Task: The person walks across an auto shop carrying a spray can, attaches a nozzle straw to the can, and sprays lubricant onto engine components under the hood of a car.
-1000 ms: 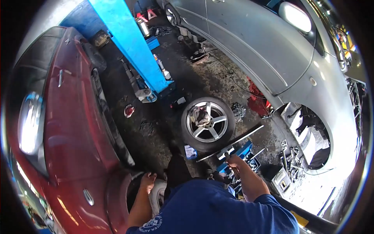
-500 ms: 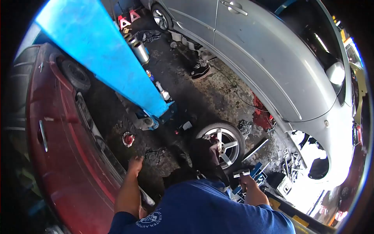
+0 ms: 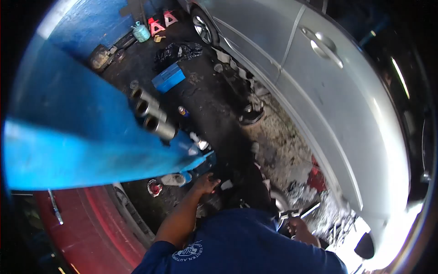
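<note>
In my right hand (image 3: 299,226) the grip is closed around a metal tool (image 3: 288,214), which I hold low in front of my body, near the wheel (image 3: 280,201). Of this wheel I can see only a part of the rim. My left hand (image 3: 207,182) reaches beside the foot of the blue post (image 3: 105,150); its grip is half open, fingers a little bent, and I see nothing inside. Three metal cylinders (image 3: 155,116) are at the side of the post, and a white bottle (image 3: 199,142) is close to its foot.

How far the work is, I judge with care: the wheel is off and lies on the floor (image 3: 200,98) near the silver car (image 3: 328,109) – so it is not mounted. The tool touches no car part that I can see – what else is left, I cannot tell.
</note>
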Demonstrator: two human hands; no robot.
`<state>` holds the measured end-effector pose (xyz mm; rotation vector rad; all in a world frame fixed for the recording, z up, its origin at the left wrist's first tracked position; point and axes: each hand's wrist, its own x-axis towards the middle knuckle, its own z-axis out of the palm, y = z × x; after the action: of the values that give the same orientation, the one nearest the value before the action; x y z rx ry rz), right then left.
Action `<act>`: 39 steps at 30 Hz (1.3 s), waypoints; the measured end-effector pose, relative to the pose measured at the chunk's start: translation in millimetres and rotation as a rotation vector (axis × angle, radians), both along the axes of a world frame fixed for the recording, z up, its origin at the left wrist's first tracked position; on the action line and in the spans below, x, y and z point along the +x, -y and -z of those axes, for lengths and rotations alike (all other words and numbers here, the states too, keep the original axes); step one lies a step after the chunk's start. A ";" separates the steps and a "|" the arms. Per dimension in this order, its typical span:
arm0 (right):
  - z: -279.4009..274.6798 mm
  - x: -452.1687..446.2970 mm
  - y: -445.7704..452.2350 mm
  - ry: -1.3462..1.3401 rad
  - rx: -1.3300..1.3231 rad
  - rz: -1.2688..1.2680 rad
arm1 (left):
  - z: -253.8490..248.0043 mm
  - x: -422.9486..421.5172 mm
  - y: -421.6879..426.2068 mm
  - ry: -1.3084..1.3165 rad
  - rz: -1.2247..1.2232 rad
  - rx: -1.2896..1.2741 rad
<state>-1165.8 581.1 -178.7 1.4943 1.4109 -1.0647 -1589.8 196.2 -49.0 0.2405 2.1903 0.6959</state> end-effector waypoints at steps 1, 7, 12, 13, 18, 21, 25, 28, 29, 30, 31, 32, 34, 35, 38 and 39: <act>33.3 -10.5 -31.4 0.002 0.031 -0.040 | 2.8 -27.1 -28.4 -0.094 0.063 -0.022; -37.4 -199.8 -157.1 -0.237 -0.011 -0.268 | 65.6 -147.0 -137.9 -0.002 0.166 -0.185; -128.8 -362.5 -207.1 -0.352 -0.082 0.071 | 33.0 -233.4 -181.0 -0.125 0.005 -0.084; -146.5 -396.5 -211.6 -0.337 -0.107 0.041 | 63.2 -254.5 -184.0 -0.009 -0.012 -0.171; -179.1 -503.0 -200.6 -0.339 -0.106 -0.321 | 120.1 -306.5 -167.8 0.213 -0.396 -0.229; -156.0 -537.9 -196.6 -0.335 -0.041 -0.601 | 207.5 -356.1 -152.4 0.234 -0.800 -0.238; -149.6 -603.6 -164.1 -0.199 -0.209 -0.304 | 400.9 -380.9 -91.8 0.190 -0.652 -0.421; -114.3 -627.1 -166.5 -0.113 -0.287 -0.027 | 270.0 -472.6 -104.4 0.271 -1.050 -0.521; -111.9 -644.8 -158.5 -0.059 -0.237 -0.289 | 306.1 -480.6 -93.6 0.240 -1.000 -0.571; -120.5 -669.2 -142.6 -0.007 -0.184 -0.546 | 319.5 -494.5 -84.0 0.250 -0.992 -0.575; -118.7 -691.7 -132.3 0.088 -0.176 -0.528 | 327.2 -511.6 -75.4 0.190 -1.021 -0.602; -115.8 -711.4 -124.8 0.185 -0.163 -0.511 | 338.0 -526.9 -68.7 0.133 -1.050 -0.623; -96.3 -723.0 -124.3 0.167 -0.178 -0.727 | 356.3 -556.6 -53.3 0.121 -1.088 -0.681; -89.5 -722.6 -131.9 0.202 -0.192 -0.601 | 365.6 -567.6 -46.0 0.142 -1.070 -0.699; -84.9 -763.2 -116.5 0.259 -0.169 -0.517 | 403.0 -594.3 -29.8 0.162 -1.066 -0.838; -78.9 -763.6 -118.9 0.220 -0.168 -0.458 | 448.9 -581.5 -13.8 0.071 -1.029 -0.752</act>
<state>-1929.4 699.9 -99.8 1.0607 1.3807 -0.6915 -2171.3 210.0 -497.9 -1.3335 2.2434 0.3098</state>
